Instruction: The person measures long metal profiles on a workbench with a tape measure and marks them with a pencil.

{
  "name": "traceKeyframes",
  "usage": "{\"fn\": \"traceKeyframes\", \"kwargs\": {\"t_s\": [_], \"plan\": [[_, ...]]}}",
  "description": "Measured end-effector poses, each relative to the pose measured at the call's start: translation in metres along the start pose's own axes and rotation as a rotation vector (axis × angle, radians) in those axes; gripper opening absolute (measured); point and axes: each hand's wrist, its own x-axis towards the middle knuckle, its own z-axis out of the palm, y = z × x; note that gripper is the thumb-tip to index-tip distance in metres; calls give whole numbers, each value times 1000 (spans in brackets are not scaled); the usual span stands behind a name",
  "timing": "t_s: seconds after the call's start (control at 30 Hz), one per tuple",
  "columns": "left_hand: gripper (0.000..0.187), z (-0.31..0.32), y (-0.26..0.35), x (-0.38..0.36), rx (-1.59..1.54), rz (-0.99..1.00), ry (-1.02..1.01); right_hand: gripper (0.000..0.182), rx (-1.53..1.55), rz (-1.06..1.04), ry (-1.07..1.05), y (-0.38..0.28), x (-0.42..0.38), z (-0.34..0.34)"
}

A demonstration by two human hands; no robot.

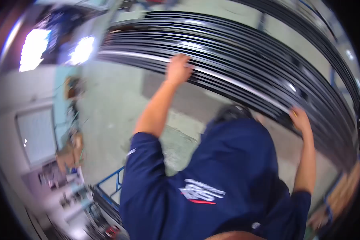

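So the long silvery bar [232,79] is lying along the near side of those black bars [244,56]. Left hand [179,70] is curling over it; right hand [300,119] is sitting at the bars' near edge, fingers bent. Can't tell if either's actually gripping, tbh.

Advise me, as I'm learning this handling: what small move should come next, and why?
Perhaps settle both hands firmly first: the left hand sits over the bright strip and the right hand near it, farther along, while long dark bars lie alongside, so a one-sided pull might catch them.
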Motion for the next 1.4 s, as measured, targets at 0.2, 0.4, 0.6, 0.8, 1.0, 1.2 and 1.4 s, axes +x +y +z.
{"fn": "traceKeyframes", "kwargs": {"t_s": [0.2, 0.4, 0.6, 0.8, 1.0, 1.2, 1.4], "plan": [[36, 24, 158, 13, -307, 356, -54, 32, -30, 292, -50, -37, -13, -21], [43, 69, 275, 45, -469, 641, -269, 31, -19, 435, -11, -29, -19, -22], [42, 101, 345, 28, -350, 911, -323, 30, -26, 475, 118, -10, -30, -16], [41, 141, 383, 4, -234, 1096, -317, 34, -2, 564, 28, -9, -36, -32], [40, 160, 390, -7, -172, 1013, -192, 33, 40, 525, -1, -1, -32, -34], [42, 166, 397, -16, -132, 912, -164, 33, 54, 511, -23, -4, -30, -38], [44, 166, 401, -19, -88, 915, -188, 31, 29, 550, -18, -5, -35, -34]]}}
